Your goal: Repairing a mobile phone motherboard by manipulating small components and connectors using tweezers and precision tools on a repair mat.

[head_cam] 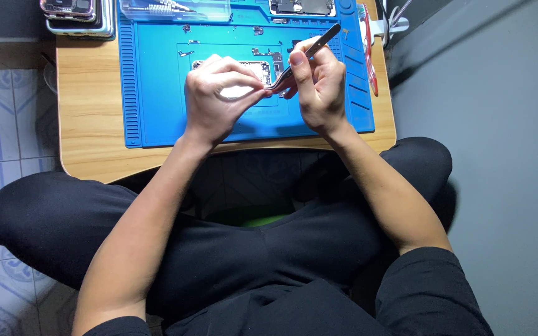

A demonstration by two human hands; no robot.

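My right hand point(316, 82) grips a pair of metal tweezers point(319, 42), whose tips point down and left to meet the fingertips of my left hand point(216, 93). My left hand pinches something small and pale at those tips; what it is cannot be made out. Under both hands lies an opened phone point(263, 67) with its inner parts showing, mostly hidden by my left hand. It rests on a blue repair mat point(151, 93) on a small wooden table point(85, 106).
Tiny screws and metal parts point(185, 53) lie scattered on the mat. A second opened device point(301, 6) sits at the mat's far edge, a clear case point(175, 9) beside it. A stack of phones point(79, 15) stands at the far left corner, a red-handled tool point(368, 50) along the right edge.
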